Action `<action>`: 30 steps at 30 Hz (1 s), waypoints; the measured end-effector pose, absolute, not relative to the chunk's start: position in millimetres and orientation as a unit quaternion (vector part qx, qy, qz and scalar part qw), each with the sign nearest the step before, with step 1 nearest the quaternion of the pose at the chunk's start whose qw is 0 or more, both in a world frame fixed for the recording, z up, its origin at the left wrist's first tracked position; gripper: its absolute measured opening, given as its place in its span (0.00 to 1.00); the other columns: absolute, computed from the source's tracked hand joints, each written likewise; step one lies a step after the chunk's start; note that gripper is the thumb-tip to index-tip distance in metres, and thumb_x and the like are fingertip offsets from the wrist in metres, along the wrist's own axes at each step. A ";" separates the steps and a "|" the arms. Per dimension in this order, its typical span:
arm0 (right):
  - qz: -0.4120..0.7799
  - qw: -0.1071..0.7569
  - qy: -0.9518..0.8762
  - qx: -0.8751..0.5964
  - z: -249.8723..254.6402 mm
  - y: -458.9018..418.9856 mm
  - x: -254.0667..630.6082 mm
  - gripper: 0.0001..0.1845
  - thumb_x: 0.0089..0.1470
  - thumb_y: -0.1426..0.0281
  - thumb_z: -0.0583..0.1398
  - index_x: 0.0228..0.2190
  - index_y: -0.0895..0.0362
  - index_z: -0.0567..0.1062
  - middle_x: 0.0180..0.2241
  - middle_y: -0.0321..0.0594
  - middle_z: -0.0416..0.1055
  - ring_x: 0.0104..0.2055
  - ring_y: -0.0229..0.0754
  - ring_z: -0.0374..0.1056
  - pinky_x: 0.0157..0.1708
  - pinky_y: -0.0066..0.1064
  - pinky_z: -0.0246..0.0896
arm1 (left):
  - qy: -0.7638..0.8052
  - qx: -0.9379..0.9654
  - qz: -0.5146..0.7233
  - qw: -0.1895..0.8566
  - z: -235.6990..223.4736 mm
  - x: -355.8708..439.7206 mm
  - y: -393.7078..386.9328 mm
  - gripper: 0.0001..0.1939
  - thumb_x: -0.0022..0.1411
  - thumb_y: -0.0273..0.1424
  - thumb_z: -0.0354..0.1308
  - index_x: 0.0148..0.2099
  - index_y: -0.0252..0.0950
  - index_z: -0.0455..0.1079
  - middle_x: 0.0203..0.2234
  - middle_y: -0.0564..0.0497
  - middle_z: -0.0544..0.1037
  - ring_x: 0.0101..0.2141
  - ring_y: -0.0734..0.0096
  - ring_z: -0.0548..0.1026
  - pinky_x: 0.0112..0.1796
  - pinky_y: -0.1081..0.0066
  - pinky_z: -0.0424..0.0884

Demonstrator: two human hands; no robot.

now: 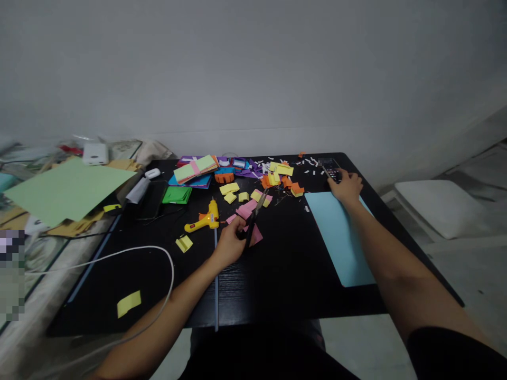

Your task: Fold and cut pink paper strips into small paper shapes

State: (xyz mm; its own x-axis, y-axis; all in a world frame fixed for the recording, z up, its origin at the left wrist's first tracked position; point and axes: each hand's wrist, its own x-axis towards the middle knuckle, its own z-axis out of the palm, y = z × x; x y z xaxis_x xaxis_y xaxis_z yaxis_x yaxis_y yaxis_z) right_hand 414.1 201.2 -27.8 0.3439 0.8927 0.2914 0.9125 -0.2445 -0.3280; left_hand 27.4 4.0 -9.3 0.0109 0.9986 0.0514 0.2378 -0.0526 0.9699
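Note:
My left hand (230,244) is closed on the black handles of a pair of scissors (259,205), whose blades point away from me. Pink paper pieces (246,209) lie under and beside the scissors. To the left of them is a yellow glue gun (208,217) with a long glue stick (216,285) trailing toward the near edge. At the far right, my right hand (347,187) grips a dark, shiny flat rectangular thing (331,168), too unclear to name. Beneath my right forearm lies a light blue sheet (336,237).
Folded yellow, orange and purple paper pieces and white scraps (312,166) are scattered at the back of the black table (277,285). Stacked coloured paper (196,170) and a phone (149,200) lie left. A white cable (168,253) crosses my left forearm. A white stool (439,206) stands right.

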 end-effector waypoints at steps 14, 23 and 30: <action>-0.021 0.218 -0.570 -0.792 -28.8 201.5 414.5 0.32 0.57 0.55 0.57 0.59 0.55 0.69 0.55 0.59 0.63 0.55 0.62 0.58 0.53 0.51 0.51 | 0.556 0.575 0.436 0.413 -11.6 26.5 4.6 0.14 0.45 0.31 0.64 0.29 0.38 0.60 0.23 0.60 0.62 0.25 0.76 0.59 0.28 0.74 0.54; -0.035 0.221 -0.570 -0.790 -32.2 203.0 415.6 0.33 0.57 0.55 0.58 0.60 0.56 0.67 0.54 0.61 0.63 0.53 0.63 0.58 0.51 0.51 0.53 | 0.552 0.575 0.437 0.417 -12.6 27.1 4.3 0.14 0.46 0.31 0.64 0.30 0.38 0.59 0.22 0.60 0.60 0.24 0.76 0.57 0.28 0.73 0.53; -0.033 0.217 -0.574 -0.789 -31.8 203.5 416.5 0.32 0.57 0.55 0.57 0.59 0.55 0.68 0.54 0.60 0.63 0.53 0.63 0.58 0.51 0.51 0.53 | 0.547 0.583 0.441 0.408 -13.2 25.9 4.9 0.13 0.46 0.30 0.64 0.31 0.38 0.61 0.24 0.59 0.63 0.25 0.75 0.59 0.29 0.73 0.55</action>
